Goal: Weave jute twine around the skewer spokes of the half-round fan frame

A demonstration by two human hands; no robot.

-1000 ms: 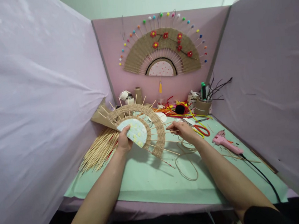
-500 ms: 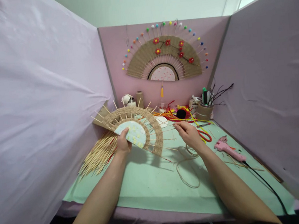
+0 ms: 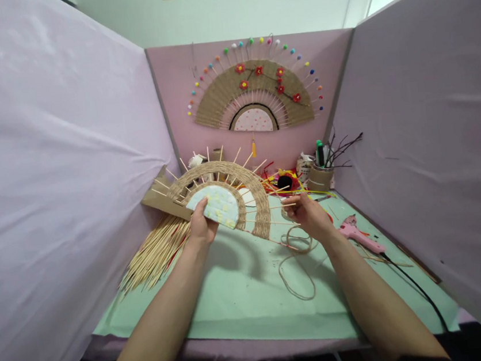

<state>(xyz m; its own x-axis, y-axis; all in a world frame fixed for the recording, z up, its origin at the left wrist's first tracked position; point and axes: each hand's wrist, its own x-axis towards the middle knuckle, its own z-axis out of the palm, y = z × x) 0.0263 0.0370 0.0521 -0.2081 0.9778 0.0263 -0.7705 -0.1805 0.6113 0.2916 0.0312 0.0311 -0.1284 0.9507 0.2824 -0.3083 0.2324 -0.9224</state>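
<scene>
A half-round woven fan (image 3: 263,212) of tan twine over thin wooden sticks is held up above the table, tilted down to the right. Its centre is a pale blue half-disc (image 3: 221,204) with yellow patches. My left hand (image 3: 203,226) grips the fan's lower edge, thumb over the half-disc. At the right-hand stick tips, my right hand (image 3: 307,214) is closed in a pinch on the twine (image 3: 298,278), whose loose loops hang down to the table. The exact spot where its fingers meet the twine is partly hidden by the sticks.
A bundle of wooden sticks (image 3: 155,254) lies at left beside a cardboard piece (image 3: 162,204). To the right is a pink glue gun (image 3: 362,236) with a black cord. Behind it stands a pot of twigs and pens (image 3: 320,177). A finished fan (image 3: 222,98) hangs on the back panel.
The fan has risen a little and moved to the right. My right hand has come in to the stick tips, and the whole view has shifted slightly.
</scene>
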